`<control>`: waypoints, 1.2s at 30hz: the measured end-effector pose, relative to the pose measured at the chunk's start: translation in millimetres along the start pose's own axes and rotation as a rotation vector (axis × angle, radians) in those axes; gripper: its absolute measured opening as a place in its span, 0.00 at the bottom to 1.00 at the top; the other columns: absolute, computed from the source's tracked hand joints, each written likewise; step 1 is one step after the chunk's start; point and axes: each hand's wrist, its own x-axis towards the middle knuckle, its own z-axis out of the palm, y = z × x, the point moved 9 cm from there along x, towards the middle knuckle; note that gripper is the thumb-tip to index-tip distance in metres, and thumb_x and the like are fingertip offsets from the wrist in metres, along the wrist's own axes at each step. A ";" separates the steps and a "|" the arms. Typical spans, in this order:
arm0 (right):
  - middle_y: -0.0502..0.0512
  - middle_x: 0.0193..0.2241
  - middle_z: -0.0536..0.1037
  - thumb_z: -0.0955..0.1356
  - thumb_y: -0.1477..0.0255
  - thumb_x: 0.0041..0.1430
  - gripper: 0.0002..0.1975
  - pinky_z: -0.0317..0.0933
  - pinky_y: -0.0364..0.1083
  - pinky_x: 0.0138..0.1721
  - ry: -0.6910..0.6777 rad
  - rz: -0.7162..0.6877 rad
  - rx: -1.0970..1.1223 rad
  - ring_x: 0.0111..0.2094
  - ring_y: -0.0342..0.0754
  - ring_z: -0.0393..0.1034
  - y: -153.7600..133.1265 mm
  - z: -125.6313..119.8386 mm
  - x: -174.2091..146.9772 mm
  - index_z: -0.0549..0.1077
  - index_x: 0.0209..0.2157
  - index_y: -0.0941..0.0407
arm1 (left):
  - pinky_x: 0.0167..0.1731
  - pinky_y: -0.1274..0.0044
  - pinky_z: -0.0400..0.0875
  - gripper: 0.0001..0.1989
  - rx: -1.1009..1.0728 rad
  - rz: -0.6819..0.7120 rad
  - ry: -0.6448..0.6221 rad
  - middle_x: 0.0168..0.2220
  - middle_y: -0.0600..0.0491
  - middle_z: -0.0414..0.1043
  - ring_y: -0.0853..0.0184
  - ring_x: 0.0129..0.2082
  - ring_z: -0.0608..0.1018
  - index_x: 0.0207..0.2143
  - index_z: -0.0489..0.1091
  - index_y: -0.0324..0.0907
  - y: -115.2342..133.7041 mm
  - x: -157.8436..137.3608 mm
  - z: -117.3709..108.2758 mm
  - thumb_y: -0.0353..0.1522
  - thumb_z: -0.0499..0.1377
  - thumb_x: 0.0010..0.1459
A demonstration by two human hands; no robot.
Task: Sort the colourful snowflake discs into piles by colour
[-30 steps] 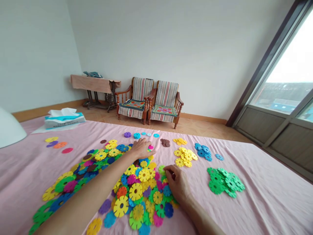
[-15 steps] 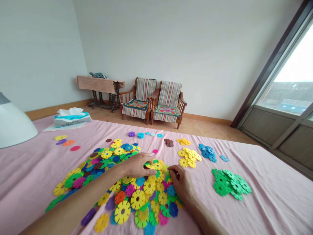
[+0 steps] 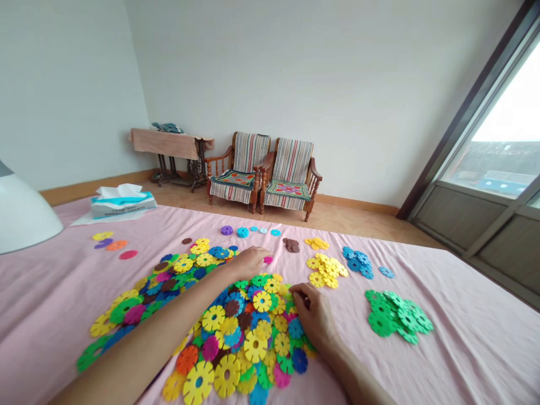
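A big heap of flat, notched plastic discs (image 3: 255,345) in mixed colours spreads across the pink cloth. My left hand (image 3: 252,263) reaches over the heap's back edge, fingers stretched to the right, close to a lone magenta disc (image 3: 268,260). Its palm side is hidden. At the heap's right edge rests my right hand (image 3: 314,312), fingers curled in against the thumb; whatever they may hold is hidden. Beyond it lie a yellow pile (image 3: 327,271), a blue pile (image 3: 358,263), a green pile (image 3: 399,316) and a small brown pile (image 3: 291,245).
Single purple (image 3: 226,230) and blue discs (image 3: 242,232) lie near the far table edge. A few loose discs (image 3: 116,245) sit at left, by a tissue box (image 3: 123,203) and a white rounded object (image 3: 25,216). Two wooden armchairs (image 3: 289,169) stand beyond.
My left hand has moved back and up from the heap's middle to its far edge. Discs in the heap have shifted toward me. My right hand has stayed in place.
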 end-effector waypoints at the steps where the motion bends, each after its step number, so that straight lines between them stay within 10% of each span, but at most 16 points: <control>1: 0.52 0.27 0.74 0.60 0.74 0.57 0.11 0.58 0.43 0.30 -0.001 -0.001 0.002 0.28 0.46 0.67 -0.1 0.0 -0.2 0.74 0.32 0.56 | 0.49 0.75 0.63 0.16 -0.002 0.008 -0.013 0.42 0.52 0.76 0.63 0.47 0.73 0.38 0.74 0.44 1.2 2.1 3.8 0.25 0.49 0.53; 16: 0.52 0.26 0.73 0.60 0.73 0.57 0.12 0.58 0.43 0.28 0.004 -0.015 0.002 0.27 0.45 0.67 -1.7 -0.9 0.3 0.75 0.32 0.56 | 0.40 0.82 0.68 0.22 -0.196 0.011 -0.108 0.35 0.57 0.78 0.70 0.36 0.77 0.32 0.76 0.44 21.0 -58.9 -9.8 0.20 0.46 0.46; 24: 0.52 0.25 0.73 0.60 0.71 0.58 0.12 0.60 0.43 0.27 0.008 -0.020 0.001 0.27 0.45 0.67 -5.9 -4.9 -0.8 0.75 0.32 0.56 | 0.48 0.74 0.67 0.17 -0.178 -0.095 0.215 0.40 0.52 0.76 0.65 0.43 0.74 0.39 0.74 0.44 27.2 -94.3 -29.5 0.24 0.48 0.56; 36: 0.57 0.43 0.75 0.66 0.66 0.58 0.17 0.60 0.52 0.45 -0.225 -0.444 -0.117 0.43 0.52 0.65 -82.9 4.5 -26.2 0.71 0.50 0.51 | 0.49 0.67 0.69 0.13 -0.074 -0.026 0.337 0.44 0.50 0.72 0.62 0.48 0.71 0.41 0.72 0.47 66.9 -149.4 -23.8 0.26 0.52 0.59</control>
